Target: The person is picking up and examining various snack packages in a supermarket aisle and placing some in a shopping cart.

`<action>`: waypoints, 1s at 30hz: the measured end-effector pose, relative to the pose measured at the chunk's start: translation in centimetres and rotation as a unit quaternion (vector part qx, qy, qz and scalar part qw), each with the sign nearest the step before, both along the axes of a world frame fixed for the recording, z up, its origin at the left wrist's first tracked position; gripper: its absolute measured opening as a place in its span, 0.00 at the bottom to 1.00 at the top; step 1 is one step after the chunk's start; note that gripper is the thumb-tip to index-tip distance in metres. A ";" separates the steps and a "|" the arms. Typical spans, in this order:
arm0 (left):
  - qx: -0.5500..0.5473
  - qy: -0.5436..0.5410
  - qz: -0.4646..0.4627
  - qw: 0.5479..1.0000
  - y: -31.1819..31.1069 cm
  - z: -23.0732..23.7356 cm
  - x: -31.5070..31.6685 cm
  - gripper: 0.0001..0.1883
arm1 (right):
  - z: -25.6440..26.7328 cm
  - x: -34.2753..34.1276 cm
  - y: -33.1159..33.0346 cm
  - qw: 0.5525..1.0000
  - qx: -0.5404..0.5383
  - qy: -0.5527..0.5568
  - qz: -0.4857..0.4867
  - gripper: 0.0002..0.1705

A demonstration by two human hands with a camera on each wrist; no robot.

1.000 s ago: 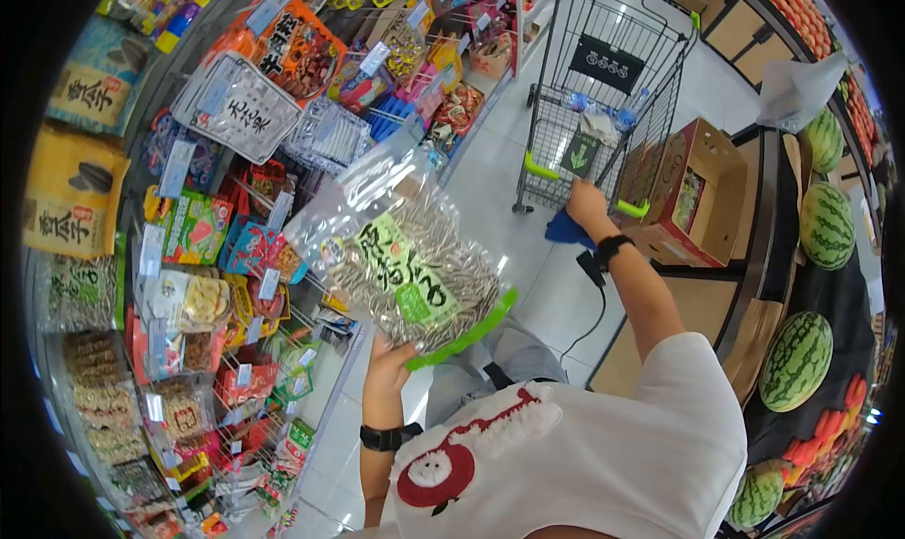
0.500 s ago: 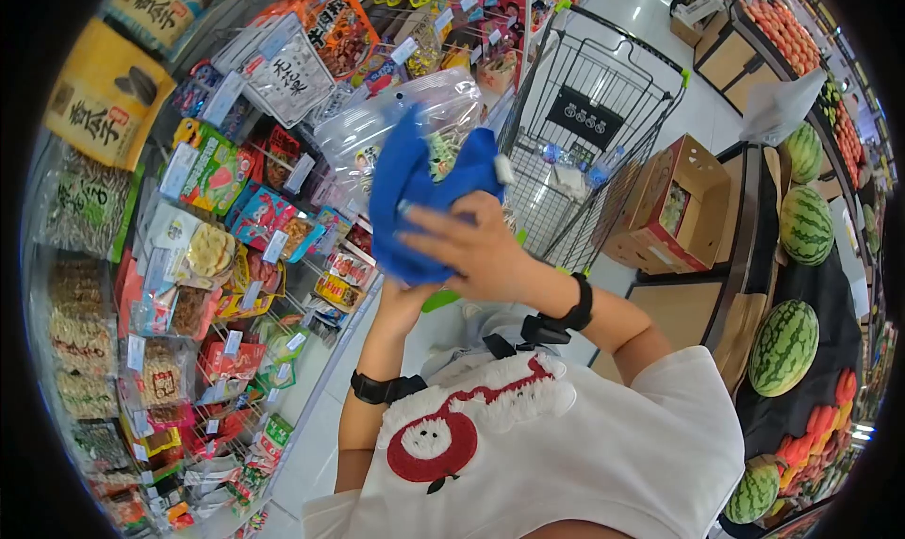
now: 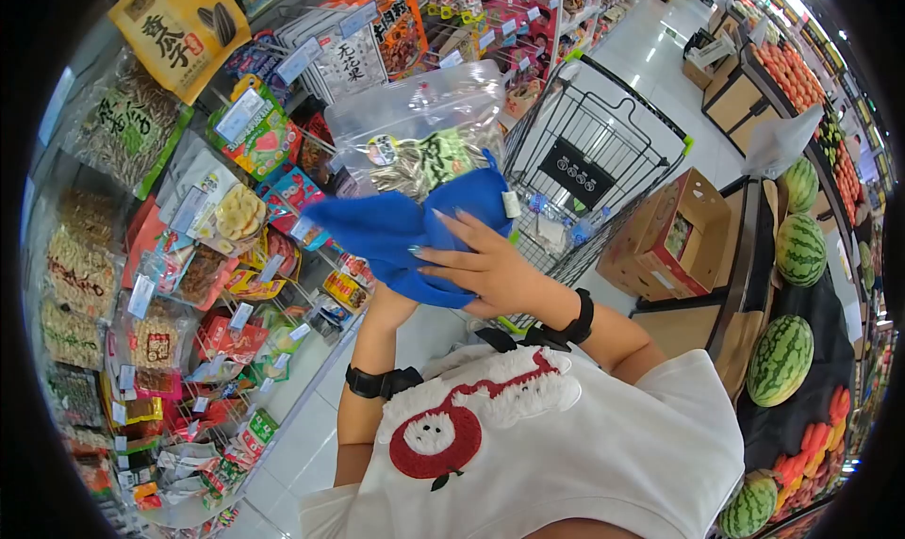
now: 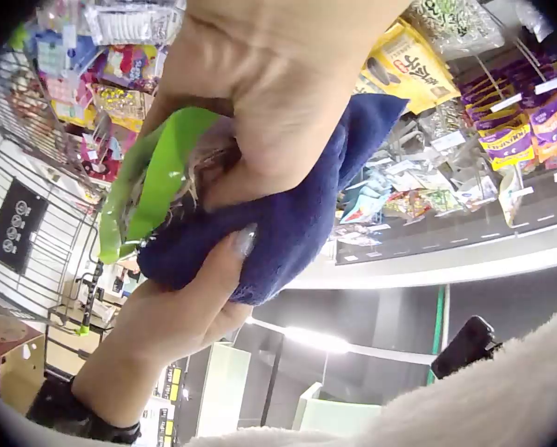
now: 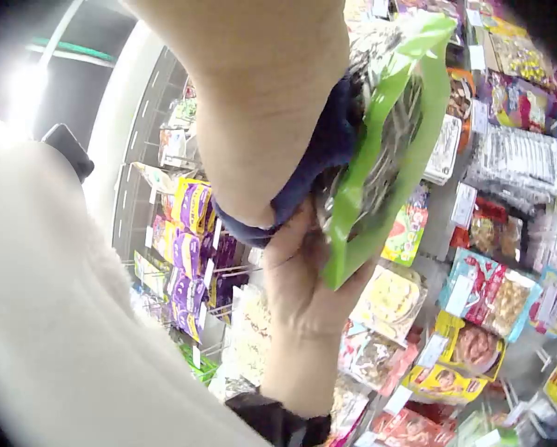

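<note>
A clear zip bag of striped sunflower seeds (image 3: 415,129) with a green bottom edge is held up in front of me. My left hand (image 4: 260,102) grips its lower end, close to the green edge; in the head view the cloth covers much of that hand. Over the bag's lower part lies a bright blue cloth (image 3: 391,242) with a small white tag, one corner sticking out to the left. My right hand (image 3: 485,270) holds the cloth against the bag, fingers spread across it. From the left wrist, the cloth looks dark blue and bunched between both hands.
Racks of hanging snack bags, including a yellow seed bag (image 3: 179,35), line the left. A wire shopping cart (image 3: 603,124) stands ahead on the tiled floor. To its right are an open cardboard box (image 3: 674,242) and a stand with watermelons (image 3: 781,360).
My right hand has left the cart handle, bringing the blue cloth over to the seed bag. Since half a second ago, the cloth has spread lower and leftward, uncovering more of the bag's top.
</note>
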State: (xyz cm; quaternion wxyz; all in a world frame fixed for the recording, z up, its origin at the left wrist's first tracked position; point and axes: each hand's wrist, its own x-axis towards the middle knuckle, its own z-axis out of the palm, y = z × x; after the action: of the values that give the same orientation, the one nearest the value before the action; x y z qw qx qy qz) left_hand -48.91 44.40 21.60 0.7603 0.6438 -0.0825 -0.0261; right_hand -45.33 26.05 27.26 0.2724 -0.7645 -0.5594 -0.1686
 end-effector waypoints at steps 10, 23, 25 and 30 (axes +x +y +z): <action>-0.063 -0.009 -0.050 0.997 1.4 2.0 -2.6 0.34 | 0.4 1.1 -2.4 0.806 0.384 0.408 -0.190 0.22; -0.314 0.037 -0.027 0.948 2.2 1.9 -4.3 0.32 | -3.3 -0.6 -2.9 0.395 0.483 0.770 0.132 0.20; -0.278 0.080 -0.011 0.957 1.4 1.8 -3.7 0.32 | -2.5 -0.8 -0.9 0.324 0.508 0.763 0.234 0.24; -0.241 0.038 0.033 0.969 2.4 0.2 -2.1 0.30 | -2.8 -1.8 0.0 0.294 0.502 0.797 0.162 0.30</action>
State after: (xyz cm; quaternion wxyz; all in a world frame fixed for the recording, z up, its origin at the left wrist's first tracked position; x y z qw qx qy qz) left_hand -51.06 46.79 21.82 0.8959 0.4429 -0.0357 -0.0048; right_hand -47.17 26.10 24.45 0.9372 -0.1320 0.0132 0.3227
